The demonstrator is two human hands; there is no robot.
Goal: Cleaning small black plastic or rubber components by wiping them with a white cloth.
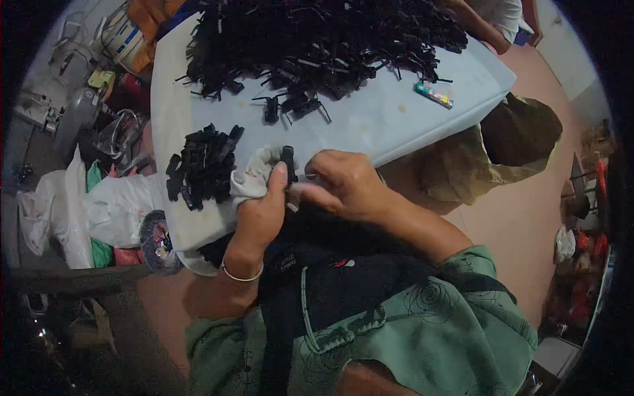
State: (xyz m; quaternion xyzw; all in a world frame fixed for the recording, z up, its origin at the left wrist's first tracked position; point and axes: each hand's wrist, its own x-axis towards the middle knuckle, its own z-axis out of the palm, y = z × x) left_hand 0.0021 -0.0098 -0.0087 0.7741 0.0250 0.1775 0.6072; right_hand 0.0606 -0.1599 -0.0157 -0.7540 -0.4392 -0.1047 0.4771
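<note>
Near the table's front edge, my left hand (265, 210) is closed round a small black plastic part (288, 165), its thumb pressed along the part's side. A whitish cloth (252, 179) is bunched about the fingers of that hand. My right hand (350, 181) is just to the right of the part, fingers curled and pinched toward it; what they grip, if anything, is too small to make out. To the left of the cloth lies a small heap of black parts (206, 165). Farther back spreads a large pile of black parts (317, 46) with thin strips sticking out.
The pale-covered table (370, 125) carries a colourful tube-like packet (434, 95) at its right. A large brown sack (462, 158) stands beside the table's right edge. White bags (119, 211) crowd the left. Another person's arm (485, 26) reaches in at the far right corner.
</note>
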